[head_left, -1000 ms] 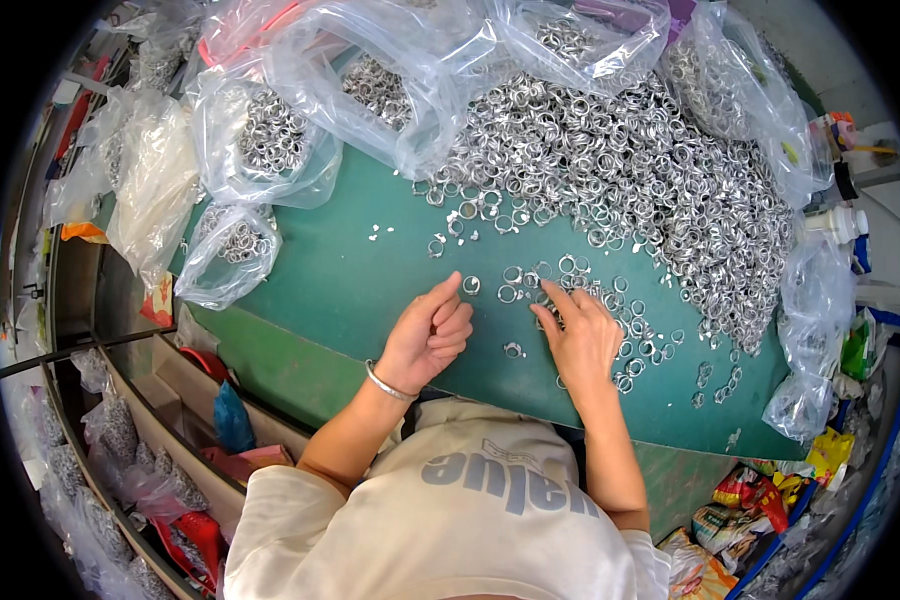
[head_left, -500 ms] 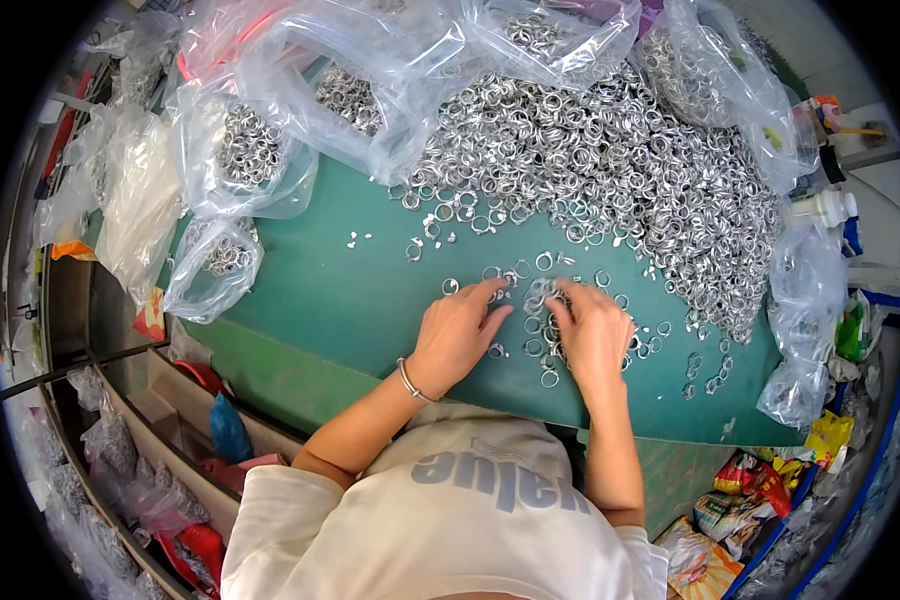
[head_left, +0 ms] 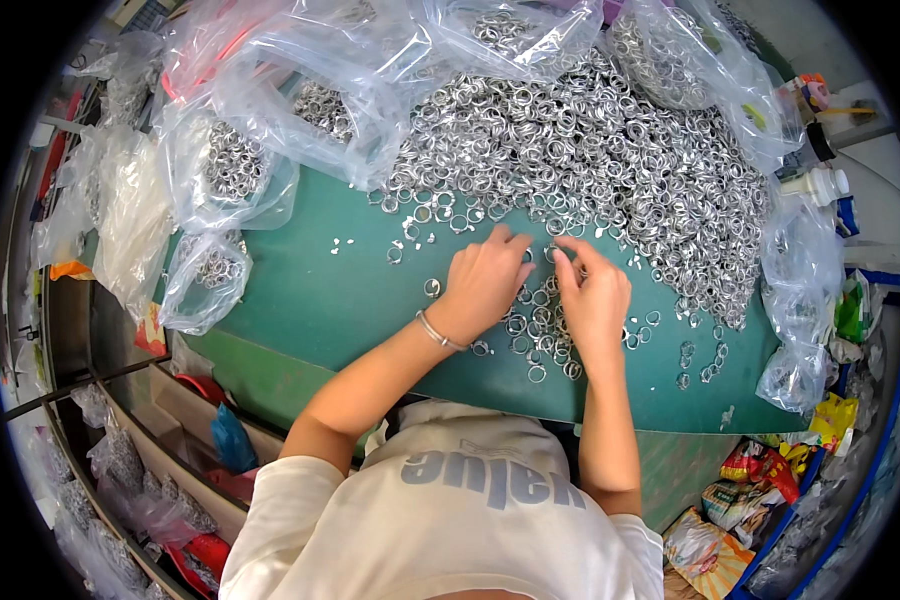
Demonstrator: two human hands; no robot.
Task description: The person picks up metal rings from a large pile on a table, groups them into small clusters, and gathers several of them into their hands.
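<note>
A large heap of small silver metal rings [head_left: 590,150] covers the far half of a green table mat [head_left: 320,300]. My left hand [head_left: 485,280] lies palm down at the heap's near edge, fingers spread over loose rings; a thin bracelet circles its wrist. My right hand [head_left: 592,295] rests beside it, fingers stretched forward onto the rings, almost touching the left. Several scattered rings [head_left: 535,345] lie under and just in front of both hands. Whether either hand pinches a ring is hidden by the fingers.
Clear plastic bags with more rings [head_left: 230,165] crowd the table's left and far side, another bag [head_left: 795,300] sags at the right. Shelves with bagged parts [head_left: 120,460] run along the left. Colourful wrappers [head_left: 760,480] lie at the lower right.
Both hands have slid forward across the mat from the scattered rings to the near edge of the big heap, staying side by side.
</note>
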